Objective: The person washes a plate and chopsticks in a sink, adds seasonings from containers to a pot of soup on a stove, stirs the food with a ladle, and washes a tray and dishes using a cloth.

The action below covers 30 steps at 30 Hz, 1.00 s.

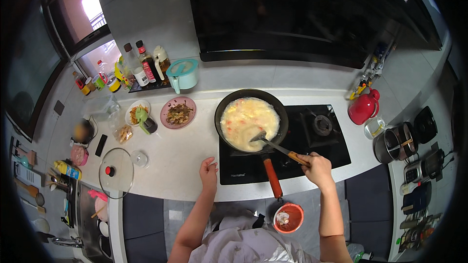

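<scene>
My right hand [319,170] grips the wooden handle of a turner [279,148], whose metal head dips into the near right side of a pale yellow, soupy food [248,118] with orange-red bits. The food fills much of a dark frying pan [284,111] on the left burner of a black glass gas hob [248,171]. Toward me points the pan's red-brown handle [273,178], which neither hand touches. My left hand [209,173] hovers by the hob's left edge, fingers loosely bent around nothing.
Left on the white counter are a pink plate of cooked food [178,113], a green-topped bottle [146,120] and a glass lid [116,175]. A red kettle [364,106] and a glass jug [374,127] stand right of the hob. Below lies an orange bin [289,217].
</scene>
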Motion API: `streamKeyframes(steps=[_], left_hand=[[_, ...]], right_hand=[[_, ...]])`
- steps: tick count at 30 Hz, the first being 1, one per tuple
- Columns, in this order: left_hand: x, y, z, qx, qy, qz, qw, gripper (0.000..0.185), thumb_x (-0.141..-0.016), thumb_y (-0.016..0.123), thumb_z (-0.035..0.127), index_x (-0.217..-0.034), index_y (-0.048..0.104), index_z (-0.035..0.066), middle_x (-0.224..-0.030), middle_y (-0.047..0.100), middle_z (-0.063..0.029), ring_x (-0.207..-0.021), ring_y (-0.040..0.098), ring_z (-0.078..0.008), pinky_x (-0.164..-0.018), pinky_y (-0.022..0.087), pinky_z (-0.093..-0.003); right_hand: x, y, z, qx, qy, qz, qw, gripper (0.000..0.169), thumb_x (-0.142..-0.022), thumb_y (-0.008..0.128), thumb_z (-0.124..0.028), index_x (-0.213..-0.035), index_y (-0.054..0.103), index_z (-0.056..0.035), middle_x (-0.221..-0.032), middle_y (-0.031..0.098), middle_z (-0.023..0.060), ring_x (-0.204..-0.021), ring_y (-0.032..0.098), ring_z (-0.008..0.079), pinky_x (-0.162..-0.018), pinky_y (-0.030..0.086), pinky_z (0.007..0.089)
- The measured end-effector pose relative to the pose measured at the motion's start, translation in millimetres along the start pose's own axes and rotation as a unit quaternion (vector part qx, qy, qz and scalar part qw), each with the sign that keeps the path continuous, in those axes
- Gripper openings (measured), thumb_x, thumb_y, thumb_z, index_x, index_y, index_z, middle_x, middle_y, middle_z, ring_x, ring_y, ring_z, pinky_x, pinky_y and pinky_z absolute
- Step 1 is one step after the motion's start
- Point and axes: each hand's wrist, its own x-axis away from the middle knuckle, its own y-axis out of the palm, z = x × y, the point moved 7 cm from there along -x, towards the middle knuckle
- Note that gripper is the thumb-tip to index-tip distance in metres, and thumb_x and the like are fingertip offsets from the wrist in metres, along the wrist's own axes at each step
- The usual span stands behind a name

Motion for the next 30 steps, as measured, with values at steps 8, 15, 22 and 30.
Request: streamKeyframes(steps=[8,15,22,30], left_hand=[[2,-17,9,0.001,-0.004,0.029,1.000,0.022,-0.079,0.049,0.003,-0.101,0.054,0.007,-0.102,0.054,-0.0026,-0.087,0.055,-0.0110,-0.067,0.045,-0.0229],[4,-22,14,0.003,-0.005,0.039,0.999,0.023,-0.081,0.044,0.001,-0.102,0.053,0.006,-0.100,0.055,-0.0028,-0.086,0.054,-0.0115,-0.068,0.044,-0.0233],[4,-12,6,0.011,-0.012,0.018,1.000,0.024,-0.081,0.043,0.000,-0.102,0.053,0.005,-0.100,0.055,-0.0033,-0.085,0.054,-0.0115,-0.069,0.044,-0.0232],[1,6,-6,-0.005,-0.004,-0.025,1.000,0.020,-0.083,0.045,0.003,-0.101,0.053,0.007,-0.103,0.056,-0.0029,-0.087,0.054,-0.0112,-0.069,0.044,-0.0236]], right_hand=[[-42,53,-24,-0.003,-0.019,0.047,0.999,0.037,-0.065,0.063,-0.008,-0.101,0.063,-0.0181,-0.073,0.054,0.0061,-0.063,0.057,0.0245,-0.056,0.047,0.0339],[-57,74,-24,0.028,-0.036,0.153,0.987,0.038,-0.066,0.059,-0.003,-0.101,0.062,-0.0179,-0.067,0.049,0.0082,-0.053,0.055,0.0247,-0.048,0.045,0.0347],[-29,54,6,0.067,0.039,0.139,0.987,0.039,-0.065,0.059,-0.003,-0.101,0.063,-0.0165,-0.069,0.051,0.0080,-0.055,0.055,0.0259,-0.050,0.046,0.0347],[20,6,13,0.058,0.078,0.063,0.993,0.039,-0.064,0.061,-0.005,-0.101,0.063,-0.0153,-0.068,0.054,0.0085,-0.061,0.056,0.0273,-0.055,0.047,0.0361]])
